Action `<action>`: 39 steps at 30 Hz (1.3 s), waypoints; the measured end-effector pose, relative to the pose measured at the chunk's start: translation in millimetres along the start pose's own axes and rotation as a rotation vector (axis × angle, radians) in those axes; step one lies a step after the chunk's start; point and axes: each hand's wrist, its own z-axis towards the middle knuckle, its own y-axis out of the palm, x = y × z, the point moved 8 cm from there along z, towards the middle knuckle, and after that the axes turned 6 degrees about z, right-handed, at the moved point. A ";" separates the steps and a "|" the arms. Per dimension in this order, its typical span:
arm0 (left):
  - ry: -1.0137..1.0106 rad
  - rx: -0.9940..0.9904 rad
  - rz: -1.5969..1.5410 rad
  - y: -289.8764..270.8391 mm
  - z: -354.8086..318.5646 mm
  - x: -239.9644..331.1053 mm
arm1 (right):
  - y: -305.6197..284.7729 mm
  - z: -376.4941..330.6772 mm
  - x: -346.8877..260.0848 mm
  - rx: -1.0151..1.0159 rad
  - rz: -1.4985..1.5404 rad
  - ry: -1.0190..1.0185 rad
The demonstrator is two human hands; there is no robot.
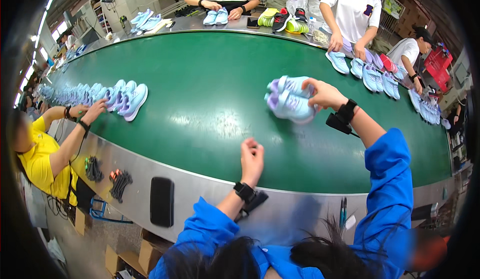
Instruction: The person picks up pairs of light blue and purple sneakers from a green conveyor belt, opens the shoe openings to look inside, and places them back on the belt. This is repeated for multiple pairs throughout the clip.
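A pair of light blue sneakers [291, 105] with lilac linings is in my right hand [326, 95], whose thumb and fingers grip their right-hand end. The pair is slightly blurred and sits over the green belt [200, 74]; whether it touches the surface I cannot tell. My left hand [252, 163] is over the near part of the belt, below and left of the pair, its fingers curled in with nothing visible in them. Black bands with small dark boxes are around both my wrists.
A long row of light blue sneakers [132, 101] stands at left beside a person in yellow [47, 154]. Across the belt, other people handle sneakers [337, 62]. A black case [162, 201], cord bundles [120, 183] and a pen-like tool [343, 211] lie along the near metal edge.
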 end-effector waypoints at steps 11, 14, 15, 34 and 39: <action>0.058 -0.335 0.234 -113.7 -144.6 91.3 | 140.4 -189.3 -53.5 -0.561 0.196 -0.224; 0.035 -0.356 0.362 -127.1 -181.9 73.3 | 162.0 -214.0 -21.2 -0.205 0.237 -0.413; -0.031 -0.369 0.353 -130.7 -192.4 67.9 | 160.2 -230.5 -5.9 -0.100 0.252 -0.367; -0.515 -0.757 -0.311 -97.7 -242.7 38.0 | 276.4 -324.6 61.6 -0.139 1.361 0.179; -0.432 -0.625 -0.344 -111.0 -229.4 44.9 | 256.3 -318.6 63.2 -0.041 1.259 0.110</action>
